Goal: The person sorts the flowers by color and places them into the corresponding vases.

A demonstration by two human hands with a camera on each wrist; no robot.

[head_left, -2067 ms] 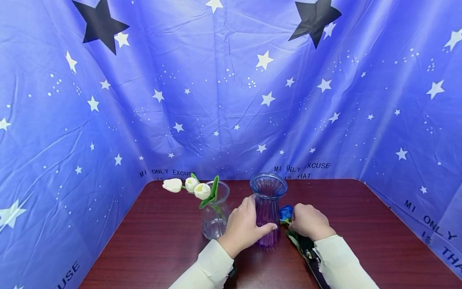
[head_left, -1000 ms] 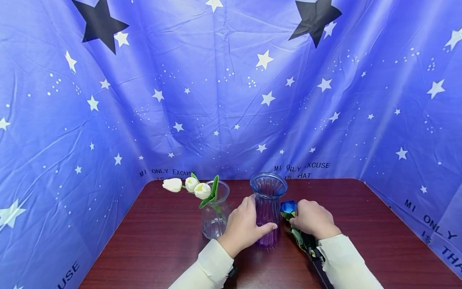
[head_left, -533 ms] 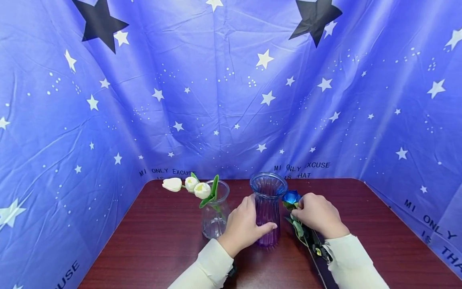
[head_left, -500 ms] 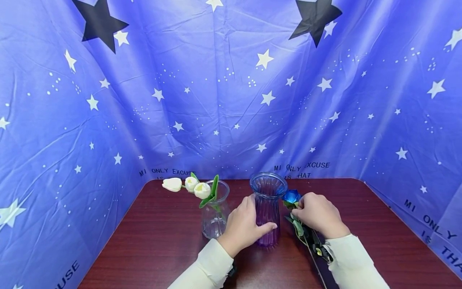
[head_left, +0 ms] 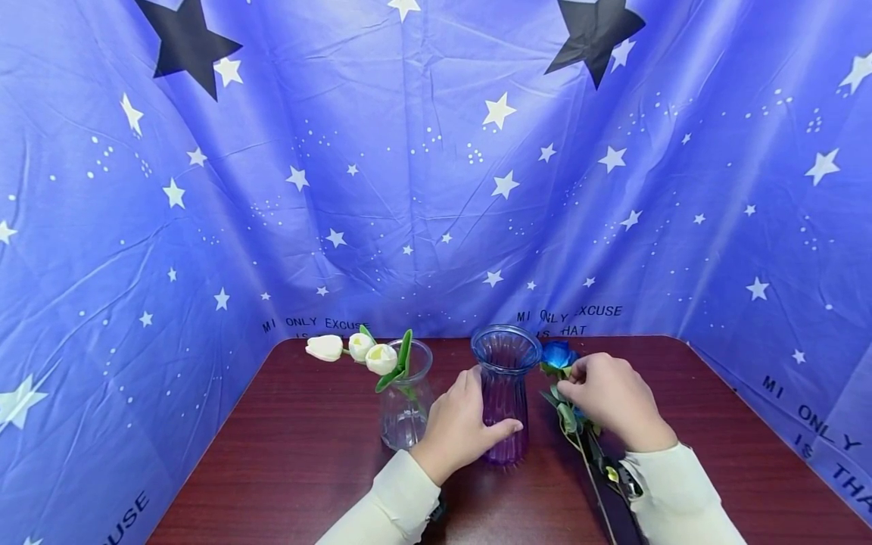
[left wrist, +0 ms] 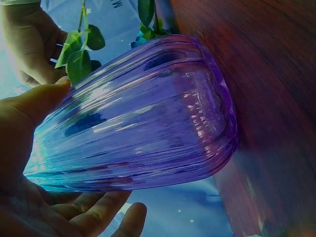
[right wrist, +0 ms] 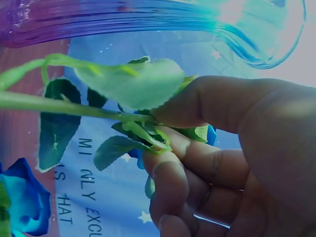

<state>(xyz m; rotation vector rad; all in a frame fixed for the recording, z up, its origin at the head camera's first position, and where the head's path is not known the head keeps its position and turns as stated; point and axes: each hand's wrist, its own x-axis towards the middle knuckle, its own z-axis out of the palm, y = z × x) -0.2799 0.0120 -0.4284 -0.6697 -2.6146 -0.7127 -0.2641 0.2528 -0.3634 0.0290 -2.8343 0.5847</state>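
My left hand (head_left: 458, 429) grips the ribbed glass vase (head_left: 506, 409), blue at the rim and purple below, its thumb and fingers around the side. The vase stands upright on the table. To its right, my right hand (head_left: 616, 397) pinches the stem of a blue rose (head_left: 559, 355) just under the bloom, which sits beside the vase's rim. In the right wrist view the thumb and fingertips close on the green stem (right wrist: 74, 106) among leaves, and most of the bloom is hidden behind the fingers. Another blue rose (right wrist: 24, 200) shows lower left there.
A clear glass vase (head_left: 402, 428) with white tulips (head_left: 380, 359) leaning left stands left of my left hand. A long dark object (head_left: 606, 499) lies beneath the right forearm on the red-brown table (head_left: 293, 439). A blue star-print cloth (head_left: 422, 189) surrounds the table.
My right hand has risen and shifted right, bringing the blue rose up from beside the vase's body to near its rim. The left hand and both vases stay put.
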